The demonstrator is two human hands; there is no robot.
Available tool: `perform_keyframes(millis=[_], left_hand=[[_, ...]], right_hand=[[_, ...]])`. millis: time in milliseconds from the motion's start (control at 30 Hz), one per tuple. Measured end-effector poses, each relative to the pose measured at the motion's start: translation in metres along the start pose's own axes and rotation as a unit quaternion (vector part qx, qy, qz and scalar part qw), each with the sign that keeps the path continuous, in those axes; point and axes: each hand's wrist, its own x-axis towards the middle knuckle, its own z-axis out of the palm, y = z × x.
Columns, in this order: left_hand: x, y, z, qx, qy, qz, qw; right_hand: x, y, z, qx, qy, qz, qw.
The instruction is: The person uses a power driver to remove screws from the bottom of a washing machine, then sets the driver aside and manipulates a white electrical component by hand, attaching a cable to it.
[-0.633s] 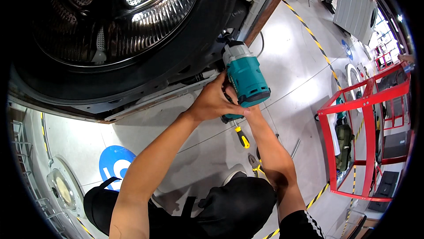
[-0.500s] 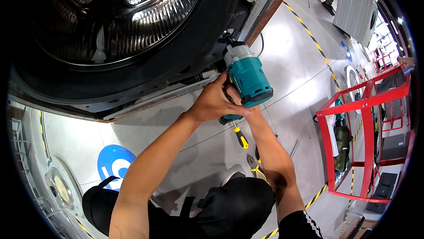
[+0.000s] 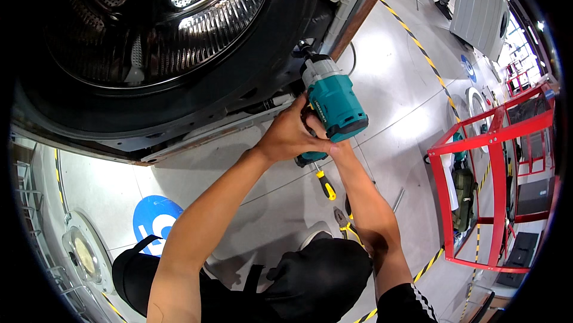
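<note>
Both my hands are wrapped round a teal and grey cordless impact driver point(image 3: 337, 101), which points up and away at the lower right of an opened washing machine. My left hand point(image 3: 288, 135) closes over the grip from the left. Behind it, my right hand point(image 3: 322, 135) grasps the same handle, its fingers mostly hidden. The driver's dark socket end reaches into the machine beside a round metal part point(image 3: 305, 45); whether it sits on a fastener I cannot tell. Past it lies the steel drum point(image 3: 209, 30), ringed by a black tub rim point(image 3: 239, 81).
A yellow-black screwdriver point(image 3: 326, 185) and pliers point(image 3: 343, 221) lie on the tiled floor below my hands. To the right stands a red-framed cart point(image 3: 494, 162). A round door point(image 3: 86, 248) lies at left. Far right, a person holds a grey panel point(image 3: 479, 15).
Both hands still hold the driver; its body has shifted very slightly up and left. The view of the machine has moved slightly left.
</note>
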Motion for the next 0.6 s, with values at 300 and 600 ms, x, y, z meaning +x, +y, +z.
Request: perform_keyframes(millis=[300, 600], left_hand=[[-0.004, 0.004, -0.007, 0.048, -0.029, -0.060, 0.997], [0.004, 0.002, -0.009, -0.132, 0.093, -0.085, 0.983]], right_hand=[[-0.010, -0.010, -0.003, -0.011, -0.038, 0.065, 0.997], [-0.091, 0.002, -0.027, -0.171, 0.041, 0.116, 0.978]])
